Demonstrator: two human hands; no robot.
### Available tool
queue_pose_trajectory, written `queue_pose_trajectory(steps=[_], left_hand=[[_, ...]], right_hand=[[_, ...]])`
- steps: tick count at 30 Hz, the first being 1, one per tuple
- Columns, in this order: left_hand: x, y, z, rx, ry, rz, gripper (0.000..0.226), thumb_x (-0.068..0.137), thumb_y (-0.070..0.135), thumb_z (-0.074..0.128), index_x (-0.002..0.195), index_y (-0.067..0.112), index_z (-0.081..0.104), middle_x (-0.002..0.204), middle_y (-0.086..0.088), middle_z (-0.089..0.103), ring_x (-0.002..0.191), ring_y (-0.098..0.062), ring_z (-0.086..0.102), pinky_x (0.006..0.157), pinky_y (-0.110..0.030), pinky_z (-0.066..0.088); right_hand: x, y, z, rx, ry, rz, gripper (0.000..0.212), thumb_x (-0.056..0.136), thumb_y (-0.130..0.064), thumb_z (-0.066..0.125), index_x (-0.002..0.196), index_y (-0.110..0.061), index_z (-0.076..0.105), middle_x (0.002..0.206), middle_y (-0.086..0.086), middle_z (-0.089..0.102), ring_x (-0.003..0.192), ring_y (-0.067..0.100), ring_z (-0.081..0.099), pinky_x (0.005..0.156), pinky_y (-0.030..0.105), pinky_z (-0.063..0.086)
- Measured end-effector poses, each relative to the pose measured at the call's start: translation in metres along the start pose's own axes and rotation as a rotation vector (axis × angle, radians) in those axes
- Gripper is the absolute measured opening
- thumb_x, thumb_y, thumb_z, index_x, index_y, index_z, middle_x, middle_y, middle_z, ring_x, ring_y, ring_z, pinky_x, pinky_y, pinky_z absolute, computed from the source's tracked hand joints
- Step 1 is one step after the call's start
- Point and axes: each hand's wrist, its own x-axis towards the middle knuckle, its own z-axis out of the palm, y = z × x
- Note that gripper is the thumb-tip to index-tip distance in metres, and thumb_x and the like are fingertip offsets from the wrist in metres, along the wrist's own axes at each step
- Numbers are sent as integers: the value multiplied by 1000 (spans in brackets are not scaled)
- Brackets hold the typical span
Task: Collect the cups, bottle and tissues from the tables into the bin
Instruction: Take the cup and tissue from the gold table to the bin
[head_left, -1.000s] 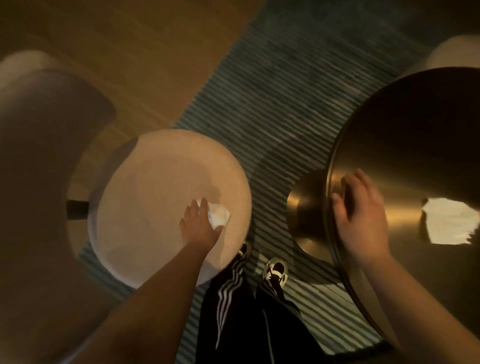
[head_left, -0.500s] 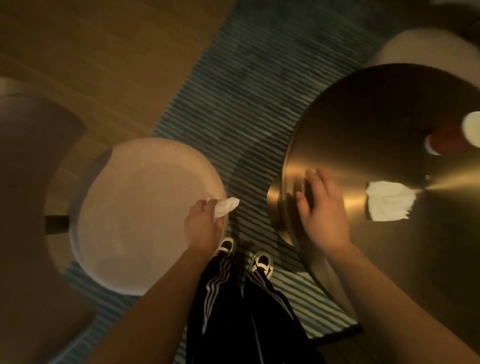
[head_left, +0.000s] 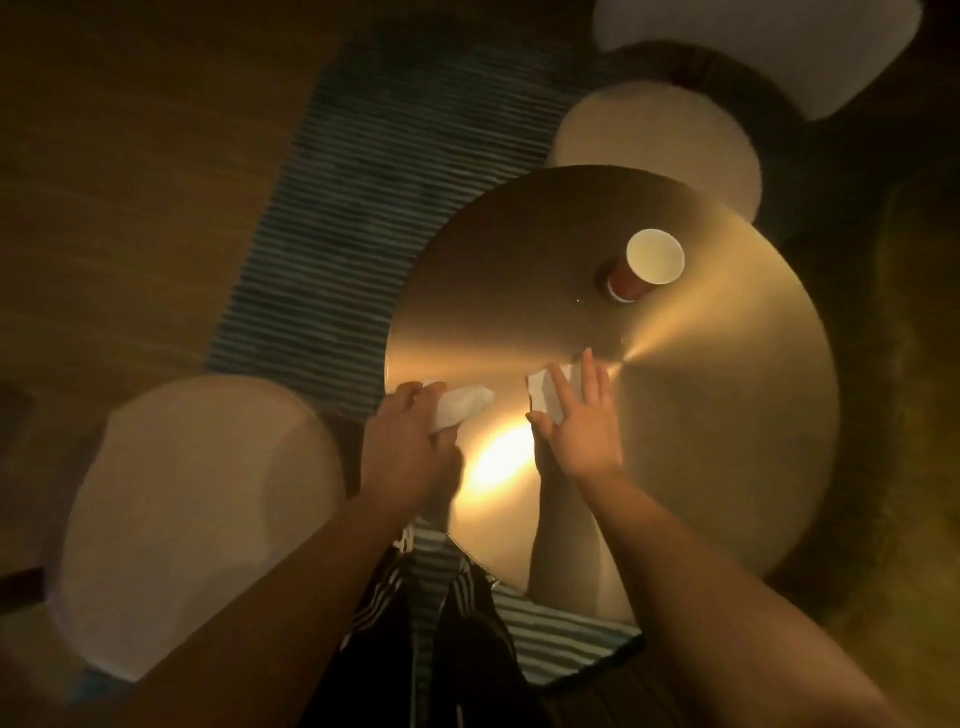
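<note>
The left hand (head_left: 402, 452) gripped a crumpled tissue (head_left: 460, 408), fingers curled round it, at the near-left edge of the brass table (head_left: 727, 415). The right hand (head_left: 582, 421) lay flat with straight, spread fingers on a second tissue (head_left: 543, 389) lying on the table top; it held nothing. A red cup (head_left: 641, 265) stood upright farther back on the table, well apart from both hands. A pale round stool (head_left: 197, 519) stood left of the table, and another stool (head_left: 654, 150) behind it, on a striped rug (head_left: 353, 208).
</note>
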Motion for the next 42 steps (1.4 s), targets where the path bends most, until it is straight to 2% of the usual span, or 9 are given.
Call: queue_pose_trajectory(steps=[6,12,16,21,25,31,34,38,42], left_hand=[[16,14,2,58,-11,10,44,86,25,64,127,13,57,124,-11,57,108,-29,55,90,-46,47],[33,49,-4,67,-19,12,40,86,29,65,122,11,61,118,-11,59,103,-26,56,87,-39,47],[47,93,-5,-222,-128,-110,38,90,35,61,122,16,59,119,-1,56,110,-18,53,91,-24,41],[74,143,-20,-660,-349,-293,41,88,45,60,117,17,59,106,-2,63,94,-13,60,78,-25,51],[93,153,-30,-761,-454,-275,32,87,44,63,108,20,63,98,0,67,92,-14,65,81,-30,55],[120,144,-30,-709,-396,-257,26,88,36,65,106,18,64,95,-1,67,87,-15,67,68,-27,56],[139,137,-30,-536,-322,-178,21,88,38,64,100,21,65,85,4,64,77,-12,64,53,-14,44],[171,128,-27,-391,-260,-92,18,87,31,67,72,31,58,58,15,57,58,8,59,38,-5,34],[204,117,-15,-143,-327,-59,15,88,37,62,90,22,61,74,6,59,69,-11,61,57,-19,48]], right_hand=[[0,16,2,90,39,-79,33,95,-22,48,126,-17,58,138,6,48,126,25,36,100,28,32],[-3,28,-33,377,105,0,24,92,-12,53,112,-12,67,114,7,64,110,26,51,92,30,39],[-11,13,-67,605,220,29,21,92,-22,59,111,-18,67,114,-1,65,106,16,56,90,22,40],[-13,-12,-103,736,283,25,23,91,-27,60,114,-22,62,111,-4,62,102,12,56,88,27,48],[-10,-21,-119,754,314,-33,27,89,-22,62,116,-24,61,111,-6,62,103,13,56,88,24,47],[8,-17,-116,811,205,13,52,84,-37,68,129,-41,44,130,-12,55,110,-1,48,86,10,36],[26,1,-112,715,326,47,57,81,-44,69,130,-44,39,137,-14,47,120,-2,38,95,19,35],[75,34,-111,527,456,220,73,75,-47,72,136,-31,35,147,2,34,134,22,34,105,36,37],[127,49,-106,423,355,288,88,72,-51,75,143,-28,28,155,4,23,139,29,27,110,45,33]])
